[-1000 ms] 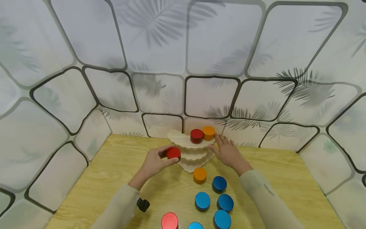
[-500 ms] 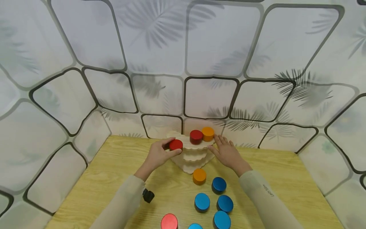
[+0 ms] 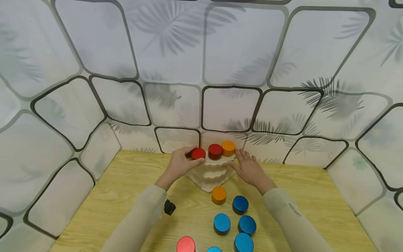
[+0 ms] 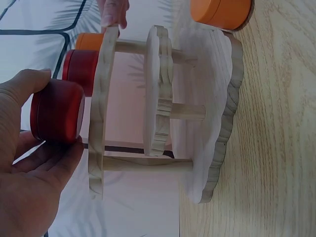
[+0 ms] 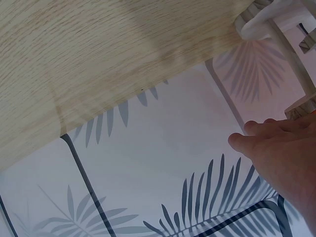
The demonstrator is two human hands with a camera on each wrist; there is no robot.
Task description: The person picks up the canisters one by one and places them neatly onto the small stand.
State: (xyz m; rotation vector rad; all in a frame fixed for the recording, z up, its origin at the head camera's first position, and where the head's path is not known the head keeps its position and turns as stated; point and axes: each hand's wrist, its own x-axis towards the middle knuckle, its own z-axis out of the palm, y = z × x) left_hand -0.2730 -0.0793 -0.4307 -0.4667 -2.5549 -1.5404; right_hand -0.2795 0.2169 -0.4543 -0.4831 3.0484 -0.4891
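Observation:
My left hand (image 3: 178, 164) pinches a round red tin (image 3: 198, 153) between thumb and fingers over the left part of the top tier of a scalloped wooden stand (image 3: 211, 172). In the left wrist view that red tin (image 4: 57, 111) appears slightly apart from the top board (image 4: 101, 113). Another red tin (image 3: 215, 151) stands mid-tier, with an orange tin (image 3: 228, 148) beside it on the right. At the stand's right edge, my right hand (image 3: 250, 169) lies with fingers extended by the orange tin; the right wrist view shows its fingers at the board's edge.
A second orange tin (image 3: 218, 195) sits on the wooden table (image 3: 126, 196) before the stand. Several blue tins (image 3: 221, 223) and a pinkish-red tin (image 3: 185, 244) are nearer the front. A patterned wall (image 3: 176, 105) rises close behind the stand.
My left hand has carried the red tin up and to the right, from the stand's left side to over the top tier. My right hand has stayed in place.

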